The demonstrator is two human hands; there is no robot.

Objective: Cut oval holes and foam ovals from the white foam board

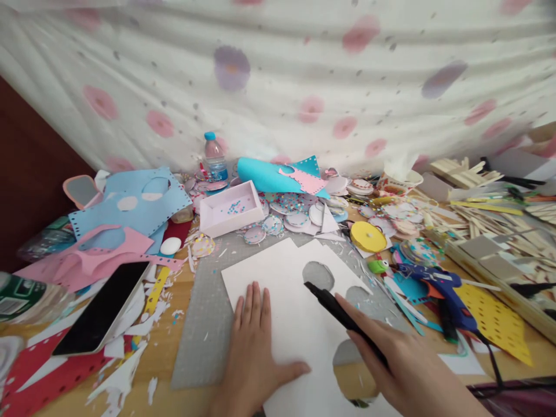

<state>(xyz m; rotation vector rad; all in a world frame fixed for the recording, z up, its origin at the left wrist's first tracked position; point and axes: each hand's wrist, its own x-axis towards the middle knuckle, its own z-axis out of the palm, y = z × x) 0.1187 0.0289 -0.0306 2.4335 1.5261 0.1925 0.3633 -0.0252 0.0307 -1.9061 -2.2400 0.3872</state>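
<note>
My left hand (253,341) lies flat, fingers stretched out, pressing on a white sheet (286,301) that rests on a grey cutting mat (204,324). The sheet has round holes cut out of it. My right hand (399,365) is closed round a black knife-like tool (334,307). The tool's tip sits at the edge of the upper round hole (318,275).
A black phone (102,310) lies at the left among pink, blue and red foam sheets. A pink tray (232,214), a water bottle (215,155), round cut discs and a yellow tape roll (367,236) crowd the back. A blue glue gun (438,286) and wooden sticks (486,226) lie at the right.
</note>
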